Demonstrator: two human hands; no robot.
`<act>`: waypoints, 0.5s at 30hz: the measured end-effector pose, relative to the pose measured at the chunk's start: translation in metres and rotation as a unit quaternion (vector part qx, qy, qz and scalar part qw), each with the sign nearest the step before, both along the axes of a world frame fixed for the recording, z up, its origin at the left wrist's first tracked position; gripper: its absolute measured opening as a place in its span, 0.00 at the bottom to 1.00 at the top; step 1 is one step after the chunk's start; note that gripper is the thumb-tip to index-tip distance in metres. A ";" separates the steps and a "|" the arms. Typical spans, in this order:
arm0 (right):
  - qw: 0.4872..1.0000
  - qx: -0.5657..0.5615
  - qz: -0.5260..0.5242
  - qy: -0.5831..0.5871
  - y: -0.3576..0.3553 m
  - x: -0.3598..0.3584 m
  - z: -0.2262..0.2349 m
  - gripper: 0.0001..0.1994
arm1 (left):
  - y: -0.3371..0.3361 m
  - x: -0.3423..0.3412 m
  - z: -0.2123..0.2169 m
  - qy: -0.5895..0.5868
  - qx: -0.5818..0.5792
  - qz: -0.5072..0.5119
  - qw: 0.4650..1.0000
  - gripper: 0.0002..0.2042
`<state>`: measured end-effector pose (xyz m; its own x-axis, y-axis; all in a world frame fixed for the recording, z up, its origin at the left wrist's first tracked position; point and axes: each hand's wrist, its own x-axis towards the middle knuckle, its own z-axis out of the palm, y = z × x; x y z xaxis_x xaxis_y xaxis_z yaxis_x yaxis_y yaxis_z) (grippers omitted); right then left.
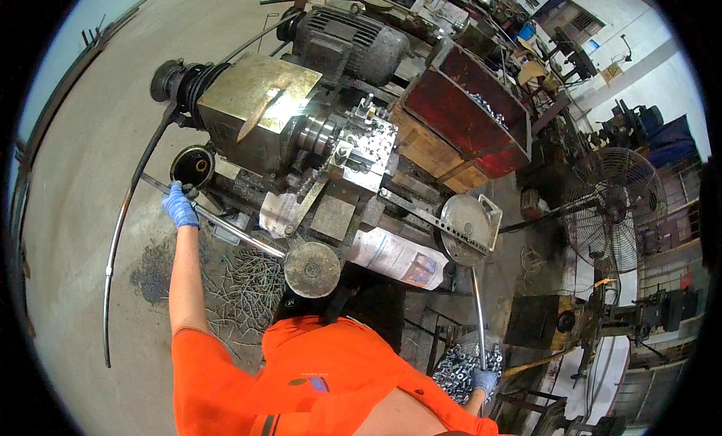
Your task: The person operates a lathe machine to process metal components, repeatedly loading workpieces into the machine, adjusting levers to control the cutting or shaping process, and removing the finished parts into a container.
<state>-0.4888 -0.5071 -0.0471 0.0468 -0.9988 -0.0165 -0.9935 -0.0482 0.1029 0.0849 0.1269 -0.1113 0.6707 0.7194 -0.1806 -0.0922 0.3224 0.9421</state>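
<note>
My left hand [180,204], in a blue glove, is closed round a metal bar [239,233] beside a round dark pot [192,168]. The bar slants down toward a round metal disc [312,269] in front of my body. Low on the right, my right hand [483,381], also blue-gloved, is wrapped round the lower end of a long shiny lever [478,308]. That lever rises to a round plate [468,224] on the machine. Just beside my right hand lies a heap of small metal parts [453,370]. Part of each hand's grip is hidden.
Ahead stands the machine with its spindle [316,134], brass-coloured cover [259,90] and motor [350,45]. A red bin [466,109] sits beyond it; a large fan [613,199] is at right. Thin metal rods [244,293] litter the floor. A long rod [113,255] hangs at left.
</note>
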 end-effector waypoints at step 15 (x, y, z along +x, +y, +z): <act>0.999 0.034 0.008 0.019 -0.013 -0.018 -0.015 0.24 | 0.006 0.003 -0.008 -0.013 -0.017 -0.004 1.000 0.06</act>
